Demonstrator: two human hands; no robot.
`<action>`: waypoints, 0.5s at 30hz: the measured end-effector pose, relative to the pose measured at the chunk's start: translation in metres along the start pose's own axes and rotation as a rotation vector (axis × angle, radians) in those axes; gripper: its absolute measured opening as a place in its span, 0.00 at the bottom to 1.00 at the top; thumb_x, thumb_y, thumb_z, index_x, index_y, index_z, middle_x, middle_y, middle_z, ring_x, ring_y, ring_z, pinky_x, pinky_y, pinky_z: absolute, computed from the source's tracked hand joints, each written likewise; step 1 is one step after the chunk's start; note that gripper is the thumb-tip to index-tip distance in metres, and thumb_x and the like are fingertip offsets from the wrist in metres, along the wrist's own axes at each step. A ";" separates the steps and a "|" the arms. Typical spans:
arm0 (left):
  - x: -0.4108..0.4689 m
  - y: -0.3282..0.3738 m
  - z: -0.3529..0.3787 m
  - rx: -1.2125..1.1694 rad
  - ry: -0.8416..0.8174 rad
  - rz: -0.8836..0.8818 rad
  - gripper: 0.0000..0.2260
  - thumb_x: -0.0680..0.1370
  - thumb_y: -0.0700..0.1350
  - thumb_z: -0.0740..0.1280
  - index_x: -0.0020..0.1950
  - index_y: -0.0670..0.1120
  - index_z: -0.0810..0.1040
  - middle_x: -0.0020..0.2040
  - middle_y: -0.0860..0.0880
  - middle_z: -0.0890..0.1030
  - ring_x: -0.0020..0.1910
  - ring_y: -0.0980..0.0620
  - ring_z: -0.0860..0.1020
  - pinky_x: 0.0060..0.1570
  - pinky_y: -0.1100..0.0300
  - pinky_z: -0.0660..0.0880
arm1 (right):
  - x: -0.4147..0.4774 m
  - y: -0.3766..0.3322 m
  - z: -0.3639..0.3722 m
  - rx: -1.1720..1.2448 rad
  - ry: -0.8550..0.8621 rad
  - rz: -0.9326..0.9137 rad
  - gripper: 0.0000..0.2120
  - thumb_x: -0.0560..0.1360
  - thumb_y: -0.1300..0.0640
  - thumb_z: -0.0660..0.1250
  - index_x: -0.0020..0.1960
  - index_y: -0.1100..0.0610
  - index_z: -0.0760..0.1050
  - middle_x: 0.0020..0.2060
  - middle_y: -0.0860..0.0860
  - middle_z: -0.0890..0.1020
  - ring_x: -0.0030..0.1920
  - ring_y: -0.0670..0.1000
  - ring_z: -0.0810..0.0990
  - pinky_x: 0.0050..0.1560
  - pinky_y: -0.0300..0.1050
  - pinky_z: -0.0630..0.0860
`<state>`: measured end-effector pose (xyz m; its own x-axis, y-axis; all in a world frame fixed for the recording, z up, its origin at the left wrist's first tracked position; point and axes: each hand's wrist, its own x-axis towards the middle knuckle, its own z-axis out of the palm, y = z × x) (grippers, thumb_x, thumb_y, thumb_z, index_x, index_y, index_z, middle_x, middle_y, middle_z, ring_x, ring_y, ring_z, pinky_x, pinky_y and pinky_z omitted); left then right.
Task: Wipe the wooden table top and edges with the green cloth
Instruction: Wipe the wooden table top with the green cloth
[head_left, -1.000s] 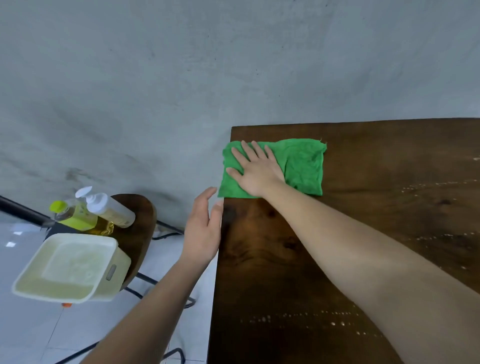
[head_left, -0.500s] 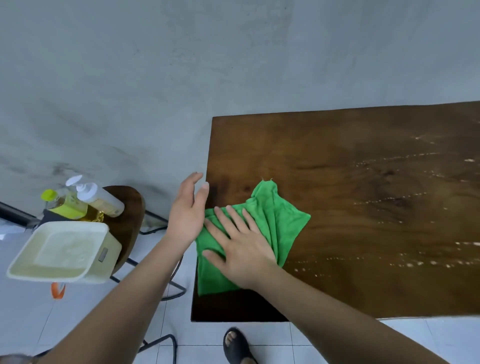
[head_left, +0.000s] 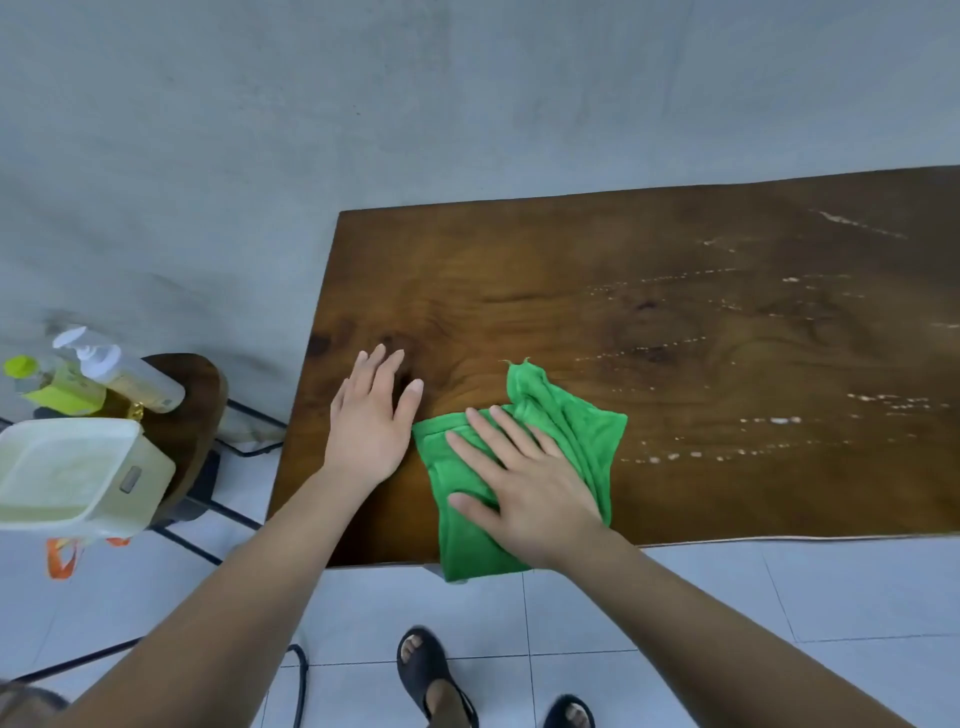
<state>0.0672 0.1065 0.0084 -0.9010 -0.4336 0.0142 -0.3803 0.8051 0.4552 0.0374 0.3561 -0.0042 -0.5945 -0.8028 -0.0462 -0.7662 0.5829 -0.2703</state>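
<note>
Green cloth (head_left: 524, 467) bunched at lower centre of the frame, hanging over the worktop (head_left: 675, 312) near edge, pinned under right hand (head_left: 535, 493) with fingers spread flat to drag it, left hand (head_left: 371, 426) open-palmed beside it, likely bracing.

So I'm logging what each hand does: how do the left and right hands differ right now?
The right hand presses flat on the green cloth; the left hand rests on bare wooden table beside it. The right sits nearer the front edge, the left farther in. Both are open, palms down.
</note>
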 end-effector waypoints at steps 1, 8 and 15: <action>-0.002 0.002 0.004 0.044 -0.012 0.000 0.30 0.88 0.66 0.49 0.88 0.55 0.62 0.90 0.52 0.58 0.89 0.50 0.49 0.87 0.42 0.50 | -0.006 0.013 -0.002 -0.005 0.006 0.013 0.36 0.87 0.26 0.45 0.91 0.38 0.48 0.91 0.43 0.44 0.90 0.49 0.39 0.89 0.57 0.44; -0.008 0.003 0.017 0.267 -0.016 -0.001 0.37 0.85 0.73 0.41 0.89 0.57 0.57 0.90 0.51 0.54 0.90 0.49 0.47 0.87 0.44 0.47 | -0.024 0.059 -0.013 0.060 0.011 0.005 0.36 0.87 0.27 0.53 0.90 0.41 0.57 0.91 0.45 0.50 0.90 0.47 0.44 0.89 0.57 0.50; -0.010 0.009 0.017 0.312 -0.011 -0.005 0.39 0.83 0.75 0.38 0.90 0.58 0.54 0.91 0.52 0.52 0.90 0.49 0.46 0.87 0.44 0.47 | -0.013 -0.008 0.005 -0.054 0.076 0.299 0.40 0.85 0.26 0.44 0.91 0.46 0.54 0.91 0.57 0.50 0.90 0.65 0.45 0.86 0.71 0.37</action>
<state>0.0690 0.1245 -0.0031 -0.9004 -0.4350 0.0026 -0.4290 0.8890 0.1600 0.0523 0.3617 -0.0063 -0.8102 -0.5846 -0.0436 -0.5656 0.7991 -0.2039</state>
